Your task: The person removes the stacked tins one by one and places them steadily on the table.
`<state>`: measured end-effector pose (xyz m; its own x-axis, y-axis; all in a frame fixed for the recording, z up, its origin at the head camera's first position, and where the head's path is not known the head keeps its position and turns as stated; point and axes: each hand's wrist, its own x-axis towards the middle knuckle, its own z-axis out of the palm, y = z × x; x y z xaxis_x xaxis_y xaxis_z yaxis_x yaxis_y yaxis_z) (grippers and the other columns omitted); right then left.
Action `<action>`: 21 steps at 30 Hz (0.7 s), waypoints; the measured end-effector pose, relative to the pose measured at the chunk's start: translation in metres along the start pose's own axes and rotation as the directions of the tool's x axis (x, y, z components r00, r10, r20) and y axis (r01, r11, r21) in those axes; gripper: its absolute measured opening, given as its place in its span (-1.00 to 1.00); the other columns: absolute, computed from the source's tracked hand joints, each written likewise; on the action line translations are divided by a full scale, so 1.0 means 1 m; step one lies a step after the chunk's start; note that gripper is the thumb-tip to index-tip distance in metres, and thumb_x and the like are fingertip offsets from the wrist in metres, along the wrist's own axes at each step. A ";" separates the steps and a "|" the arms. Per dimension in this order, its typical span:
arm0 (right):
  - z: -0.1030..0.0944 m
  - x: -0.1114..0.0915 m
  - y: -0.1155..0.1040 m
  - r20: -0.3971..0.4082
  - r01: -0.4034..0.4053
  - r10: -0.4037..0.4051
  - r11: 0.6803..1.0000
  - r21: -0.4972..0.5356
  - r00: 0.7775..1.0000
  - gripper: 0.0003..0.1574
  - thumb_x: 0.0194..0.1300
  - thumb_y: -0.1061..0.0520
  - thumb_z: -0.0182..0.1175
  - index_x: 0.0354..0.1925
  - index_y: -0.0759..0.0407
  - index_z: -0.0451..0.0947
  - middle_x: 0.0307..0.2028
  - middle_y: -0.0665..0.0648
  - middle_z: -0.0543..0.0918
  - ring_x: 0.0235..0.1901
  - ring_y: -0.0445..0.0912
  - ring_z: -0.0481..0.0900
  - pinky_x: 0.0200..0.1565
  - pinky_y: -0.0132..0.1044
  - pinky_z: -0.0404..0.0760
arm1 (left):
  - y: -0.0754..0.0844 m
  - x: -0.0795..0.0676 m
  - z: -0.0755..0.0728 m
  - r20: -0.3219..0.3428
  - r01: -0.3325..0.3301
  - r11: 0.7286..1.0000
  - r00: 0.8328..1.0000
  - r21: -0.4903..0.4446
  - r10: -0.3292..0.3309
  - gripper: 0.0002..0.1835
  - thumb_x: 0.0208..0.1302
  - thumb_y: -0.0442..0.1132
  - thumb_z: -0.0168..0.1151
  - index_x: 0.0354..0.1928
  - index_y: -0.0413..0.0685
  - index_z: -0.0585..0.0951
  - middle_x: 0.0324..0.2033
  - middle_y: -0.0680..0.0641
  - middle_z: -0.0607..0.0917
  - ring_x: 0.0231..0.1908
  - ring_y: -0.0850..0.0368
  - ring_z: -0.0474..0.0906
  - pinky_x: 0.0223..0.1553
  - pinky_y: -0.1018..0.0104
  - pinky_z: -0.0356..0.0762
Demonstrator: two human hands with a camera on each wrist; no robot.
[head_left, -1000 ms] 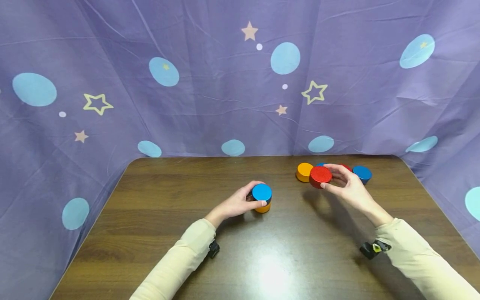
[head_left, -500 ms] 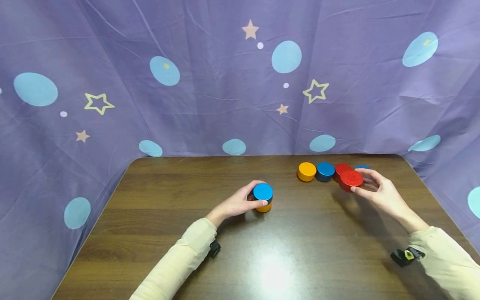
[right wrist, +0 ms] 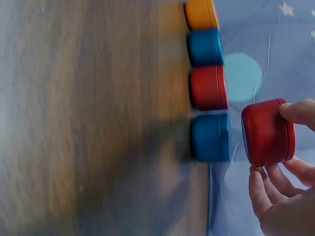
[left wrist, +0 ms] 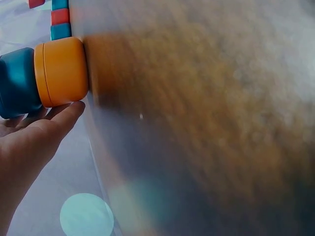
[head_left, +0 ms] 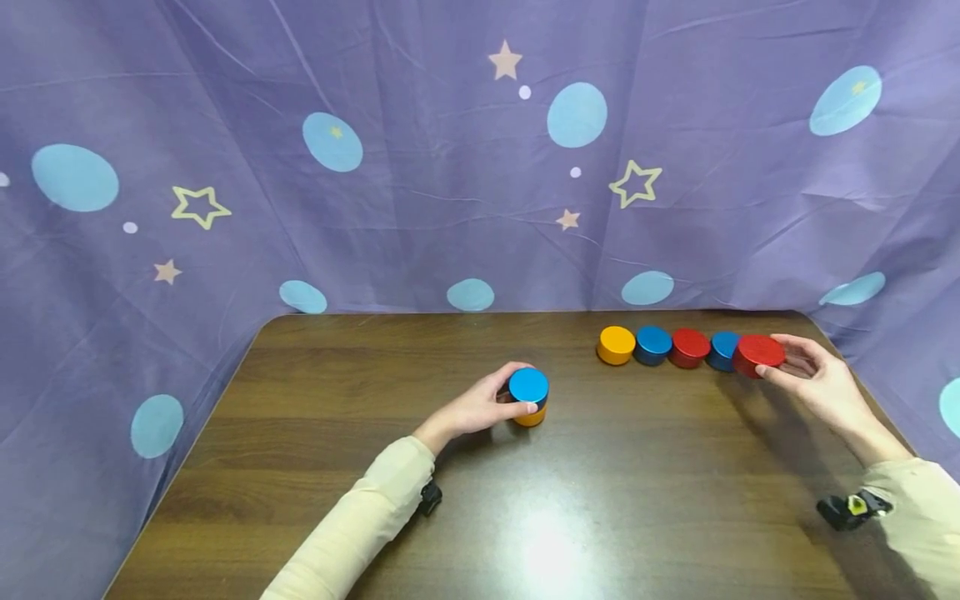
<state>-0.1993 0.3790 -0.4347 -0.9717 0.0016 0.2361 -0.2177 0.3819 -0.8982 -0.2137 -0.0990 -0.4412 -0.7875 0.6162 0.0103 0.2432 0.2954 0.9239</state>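
Observation:
At mid-table my left hand (head_left: 483, 404) curls round a stack of two round lidded tins, a blue tin (head_left: 528, 386) on top of an orange tin (head_left: 531, 418). In the left wrist view its fingers reach along the side of the orange tin (left wrist: 64, 71). My right hand (head_left: 828, 387) pinches a red tin (head_left: 757, 354) between thumb and fingers at the right end of a row of tins. The right wrist view shows this red tin (right wrist: 266, 132) raised off the table, beside the row's last blue tin (right wrist: 210, 137).
Along the back right of the wooden table (head_left: 360, 375) stand, left to right, an orange tin (head_left: 617, 346), a blue tin (head_left: 653, 345), a red tin (head_left: 689, 348) and another blue tin (head_left: 723, 351). A purple patterned cloth (head_left: 420, 208) hangs behind the table.
My right hand has carried the red tin rightward, from before the orange tin past the row to its right end, uncovering the row. The left hand keeps its hold on the stack.

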 end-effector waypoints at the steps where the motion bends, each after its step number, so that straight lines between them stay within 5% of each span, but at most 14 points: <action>1: -0.002 0.000 0.000 -0.004 -0.007 0.007 1.000 0.004 1.000 -0.41 0.21 0.38 0.27 0.13 -0.09 0.45 -0.20 -0.37 0.59 -0.22 -0.52 0.56 -0.23 -0.66 0.47 | 0.000 0.000 0.000 -0.001 0.001 1.000 1.000 0.006 -0.001 -0.41 0.30 -0.25 0.27 0.32 -0.14 0.31 0.15 -0.18 0.49 0.13 -0.01 0.42 0.15 0.18 0.39; 15: -0.020 0.005 0.005 -0.051 -0.089 0.088 0.996 -0.029 0.995 -0.42 0.21 0.33 0.29 -0.03 -0.29 0.36 -0.25 -0.52 0.48 -0.27 -0.65 0.45 -0.28 -0.72 0.41 | 0.000 0.000 -0.001 -0.003 0.015 1.000 1.000 0.002 -0.015 -0.42 0.30 -0.25 0.28 0.31 -0.13 0.32 0.14 -0.15 0.48 0.12 0.02 0.43 0.14 0.22 0.40; 21: -0.019 0.005 0.019 -0.061 -0.144 0.136 0.980 -0.136 0.989 -0.45 0.24 0.17 0.31 0.16 0.13 0.38 -0.26 -0.52 0.43 -0.28 -0.68 0.38 -0.29 -0.70 0.40 | 0.000 -0.001 0.000 0.004 0.024 1.000 1.000 -0.016 -0.023 -0.42 0.30 -0.26 0.28 0.32 -0.11 0.32 0.14 -0.14 0.48 0.13 0.04 0.43 0.15 0.23 0.39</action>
<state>-0.2062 0.4042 -0.4438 -0.9849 0.1100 0.1336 -0.0614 0.4997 -0.8640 -0.2130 -0.0998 -0.4407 -0.7908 0.6119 -0.0129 0.2157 0.2983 0.9298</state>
